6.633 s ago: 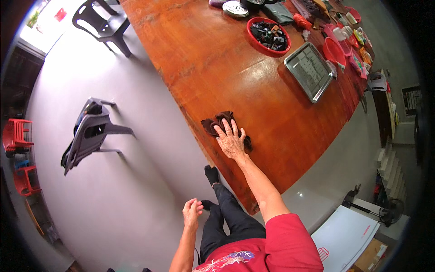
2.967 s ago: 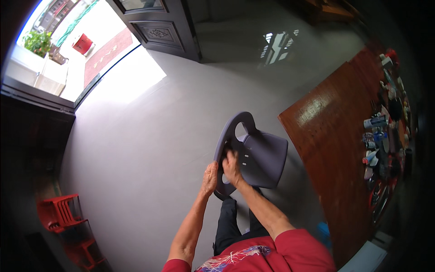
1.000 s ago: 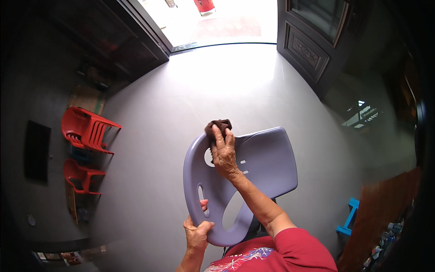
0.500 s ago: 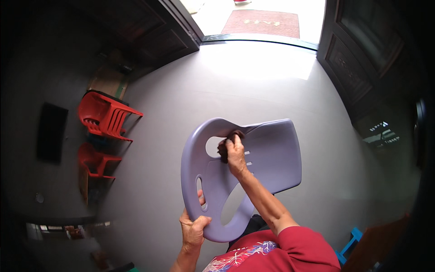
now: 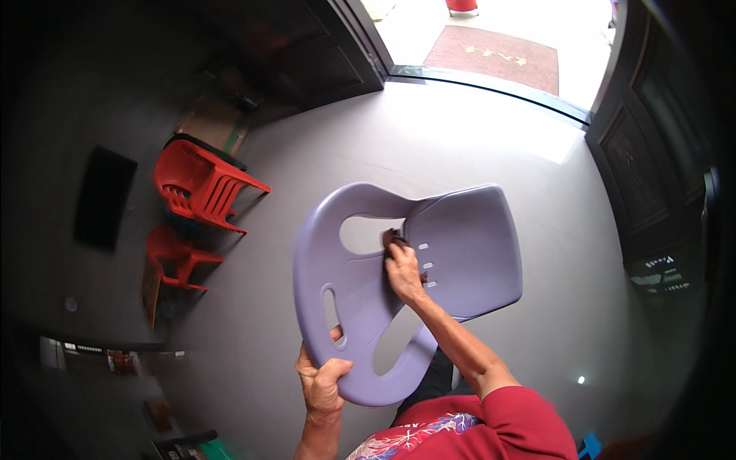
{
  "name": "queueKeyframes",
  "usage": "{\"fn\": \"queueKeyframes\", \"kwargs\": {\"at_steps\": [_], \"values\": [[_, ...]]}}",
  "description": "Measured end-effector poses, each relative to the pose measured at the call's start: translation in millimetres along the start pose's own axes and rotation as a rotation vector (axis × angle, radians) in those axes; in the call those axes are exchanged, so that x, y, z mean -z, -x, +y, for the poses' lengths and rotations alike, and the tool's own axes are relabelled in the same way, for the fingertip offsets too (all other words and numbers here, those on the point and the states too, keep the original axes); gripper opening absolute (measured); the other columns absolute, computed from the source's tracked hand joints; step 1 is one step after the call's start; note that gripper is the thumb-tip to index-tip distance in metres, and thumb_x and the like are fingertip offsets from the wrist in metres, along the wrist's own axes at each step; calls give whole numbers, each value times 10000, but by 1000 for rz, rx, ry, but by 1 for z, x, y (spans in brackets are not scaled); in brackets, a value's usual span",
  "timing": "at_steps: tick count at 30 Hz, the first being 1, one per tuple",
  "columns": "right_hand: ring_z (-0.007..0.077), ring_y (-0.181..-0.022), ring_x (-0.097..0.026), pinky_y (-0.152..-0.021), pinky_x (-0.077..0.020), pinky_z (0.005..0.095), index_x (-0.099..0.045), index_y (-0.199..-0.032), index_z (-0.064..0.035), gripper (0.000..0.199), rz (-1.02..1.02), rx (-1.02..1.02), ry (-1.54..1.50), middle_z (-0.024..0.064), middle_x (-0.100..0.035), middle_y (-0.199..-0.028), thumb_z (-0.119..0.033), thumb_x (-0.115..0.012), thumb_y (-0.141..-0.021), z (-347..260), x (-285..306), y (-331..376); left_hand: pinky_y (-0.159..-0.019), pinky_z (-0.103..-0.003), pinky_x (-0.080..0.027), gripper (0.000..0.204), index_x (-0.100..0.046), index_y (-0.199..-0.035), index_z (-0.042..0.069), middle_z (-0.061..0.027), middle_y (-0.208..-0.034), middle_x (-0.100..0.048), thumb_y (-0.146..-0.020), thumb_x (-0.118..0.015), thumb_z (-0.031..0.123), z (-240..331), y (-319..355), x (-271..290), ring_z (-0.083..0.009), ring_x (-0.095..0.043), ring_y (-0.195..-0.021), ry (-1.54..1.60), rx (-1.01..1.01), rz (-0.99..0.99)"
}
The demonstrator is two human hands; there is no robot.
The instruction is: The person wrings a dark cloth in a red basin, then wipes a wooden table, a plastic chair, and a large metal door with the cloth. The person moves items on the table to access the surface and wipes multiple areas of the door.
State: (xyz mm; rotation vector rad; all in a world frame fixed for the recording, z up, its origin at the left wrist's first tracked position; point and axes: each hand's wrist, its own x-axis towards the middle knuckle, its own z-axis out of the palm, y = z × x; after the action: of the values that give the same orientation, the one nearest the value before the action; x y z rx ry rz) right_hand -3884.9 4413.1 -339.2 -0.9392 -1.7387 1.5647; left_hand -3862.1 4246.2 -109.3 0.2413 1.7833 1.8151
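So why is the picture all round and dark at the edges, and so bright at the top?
Head view: the fisheye lens bends straight lines and blackens the rim. Daylight through the doorway glares on the floor. The purple chair, left hand and right hand with its dark cloth look sharp.

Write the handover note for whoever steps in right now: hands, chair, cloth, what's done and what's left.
Left hand: gripping the rim of the lilac plastic chair at its backrest edge, steadying it.
Right hand: pressing a dark cloth on the chair where backrest meets seat, beside the large cut-out.
Chair stands on the grey floor; red chairs are stacked to the left.
Done: cannot tell which parts are wiped.
Left: likely the rest of the seat and backrest.
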Motion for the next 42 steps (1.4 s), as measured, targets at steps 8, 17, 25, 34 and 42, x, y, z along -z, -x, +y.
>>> {"fn": "queueKeyframes", "kwargs": {"at_steps": [8,17,25,34,42], "values": [[395,-1146,-359,-1008,-291,393,-431,-1287,0,473,-175,341,-130,227,-328,-1248,-40,-514,-823,-146,-29,-6,-772,-276,-494,478,-549,-1110,-31,-95,-1009,-598,-634,-510,-58,20,-104,3,-149,-574,-860,79,15,-10],[368,-1014,-405,-911,-340,408,-441,-1227,-21,382,-132,138,40,213,-403,-1063,-148,-476,-869,-61,-94,-129,-755,-285,-494,429,-566,-1052,-43,-96,-963,-608,-625,-525,-39,55,-208,-6,-144,-570,-804,73,-2,91],[350,-1049,-367,-922,-291,430,-412,-1267,-10,448,-609,366,-140,207,-341,-1301,-133,-485,-842,-154,-88,-165,-749,-281,-488,399,-569,-1026,-18,-83,-940,-608,-632,-515,-49,73,-298,1,-142,-564,-787,142,-30,260],[374,-998,-388,-901,-327,430,-411,-1226,-58,389,-645,342,-98,203,-377,-1110,-30,-471,-843,-105,-201,-268,-820,-316,-472,460,-561,-1051,-52,-124,-1009,-613,-593,-518,-35,103,-372,42,-193,-575,-887,177,-90,379],[422,-1030,-416,-884,-393,462,-395,-1264,35,508,-411,494,546,276,-360,-1238,-29,-493,-769,-10,-339,-395,-817,-331,-469,480,-546,-1056,-79,-144,-1000,-610,-579,-507,-37,138,-445,106,-205,-567,-910,199,-91,379]]}}
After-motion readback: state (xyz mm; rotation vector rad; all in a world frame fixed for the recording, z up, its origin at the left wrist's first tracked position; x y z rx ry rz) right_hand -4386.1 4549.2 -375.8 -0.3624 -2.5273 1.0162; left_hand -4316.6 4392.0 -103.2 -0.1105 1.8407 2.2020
